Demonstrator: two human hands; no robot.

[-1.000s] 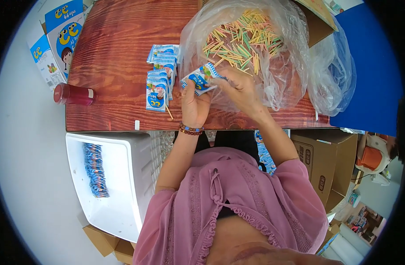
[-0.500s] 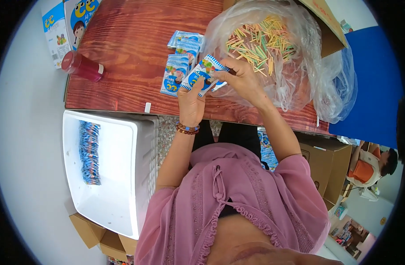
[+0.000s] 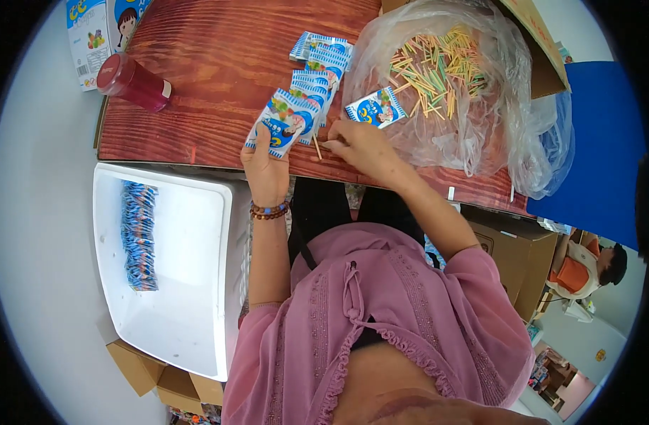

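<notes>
My left hand (image 3: 266, 170) grips a blue-and-white snack packet (image 3: 282, 120) by its lower edge, thumb on the front. Under and behind it, similar packets (image 3: 323, 60) overlap in a row on the red-brown wooden table (image 3: 225, 71). My right hand (image 3: 367, 150) is just right of the row, its fingers drawn together at a thin pale stick (image 3: 317, 147) that they seem to pinch. Beyond that hand a single packet (image 3: 375, 108) lies on the edge of a clear plastic bag (image 3: 473, 138). Inside the spread bag are many thin yellow, pink and green sticks (image 3: 438, 71).
A jar with a red lid (image 3: 137, 81) lies at the left, near printed boxes (image 3: 91, 42). Below the table's left edge, a white bin (image 3: 222, 283) holds a row of packets (image 3: 139, 237). Cardboard boxes (image 3: 505, 258) stand at right; another person (image 3: 583, 269) is farther off.
My left hand has moved left and slightly down with the packet. The right hand has left that packet and dropped toward the table. The packet on the bag is now uncovered.
</notes>
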